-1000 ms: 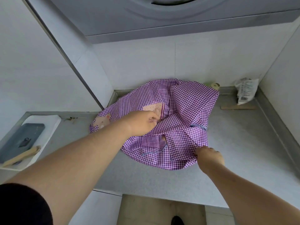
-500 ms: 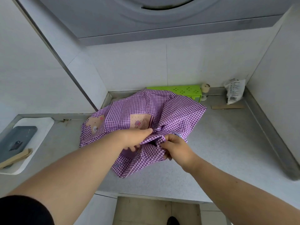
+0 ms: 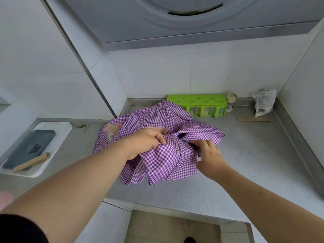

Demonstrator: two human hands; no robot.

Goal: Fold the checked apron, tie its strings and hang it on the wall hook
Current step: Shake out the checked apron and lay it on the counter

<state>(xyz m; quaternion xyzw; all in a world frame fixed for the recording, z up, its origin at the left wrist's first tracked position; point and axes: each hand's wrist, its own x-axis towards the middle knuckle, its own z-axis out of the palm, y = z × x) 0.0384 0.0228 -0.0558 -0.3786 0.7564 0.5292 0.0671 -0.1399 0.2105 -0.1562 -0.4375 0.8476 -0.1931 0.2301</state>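
The head view is looking down on a grey tabletop (image 3: pixel 245 155) set in a white-walled corner, and the checked apron (image 3: pixel 168 155), purple and white, is lying bunched in a heap at its middle. The left hand (image 3: pixel 145 142) is reaching in from the left of the apron, its fingers (image 3: pixel 160 138) curled and pinching a gathered fold at the top of the heap. The right hand (image 3: pixel 209 157) is coming in at the apron's right edge, its fingers (image 3: pixel 204 143) bent round the cloth there and gripping it. The two hands are sitting near each other, with a raised ridge of cloth between them. A pink patch with a bear figure (image 3: pixel 112 131) is showing on the apron's left part.

Behind the apron, against the back wall, a green plastic rack (image 3: pixel 198 102) is standing, with the apron's far edge just in front of it. To the right of the rack a white packet (image 3: pixel 264 102) is leaning in the corner. Well to the left of the apron a white tray (image 3: pixel 57 135) is carrying a dark phone (image 3: pixel 31 146) and a wooden clip (image 3: pixel 33 162)
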